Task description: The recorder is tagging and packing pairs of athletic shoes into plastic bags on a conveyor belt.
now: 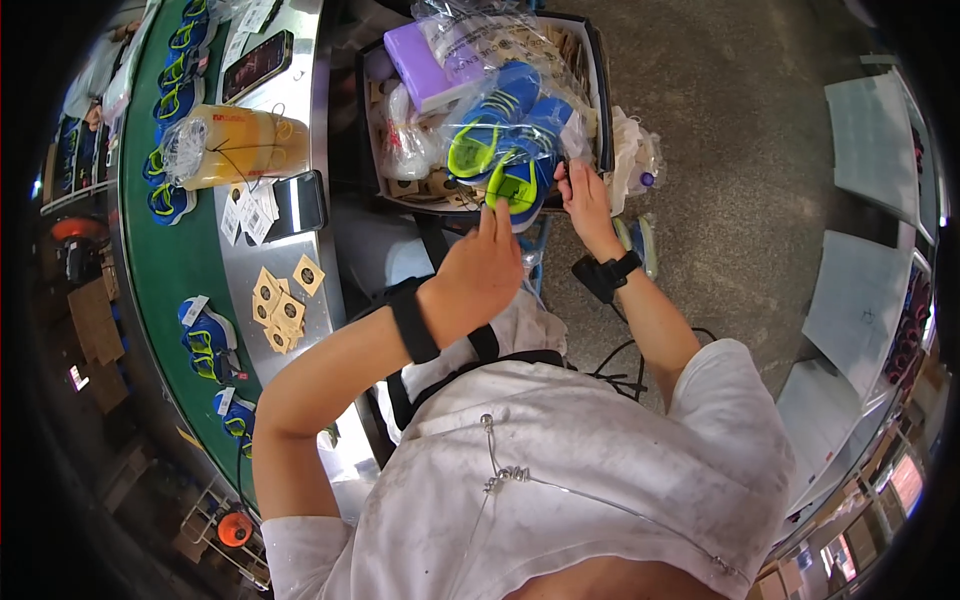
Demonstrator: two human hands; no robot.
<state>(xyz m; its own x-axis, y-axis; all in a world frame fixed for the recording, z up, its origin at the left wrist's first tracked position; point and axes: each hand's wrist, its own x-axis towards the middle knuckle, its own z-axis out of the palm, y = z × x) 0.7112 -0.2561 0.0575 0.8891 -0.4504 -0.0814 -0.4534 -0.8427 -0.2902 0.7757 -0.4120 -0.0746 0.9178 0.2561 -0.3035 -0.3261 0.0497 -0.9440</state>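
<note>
A pair of blue sports shoes with lime-green linings lies over an open box; the nearer shoe and the farther shoe point away from me. My left hand has its fingers at the near shoe's collar, closed on its edge, with the thumb hidden. Beside that shoe's right side, my right hand is closed in a pinch. What sits between its fingertips is too small to make out. Clear plastic bags lie around the shoes, next to a purple box.
The open box holds tan cards and wrapped items. To the left, a metal ledge carries two phones, an orange drink in plastic, white tags and several tan square cards. Beyond runs a green belt with blue shoes. Pale panels stand right.
</note>
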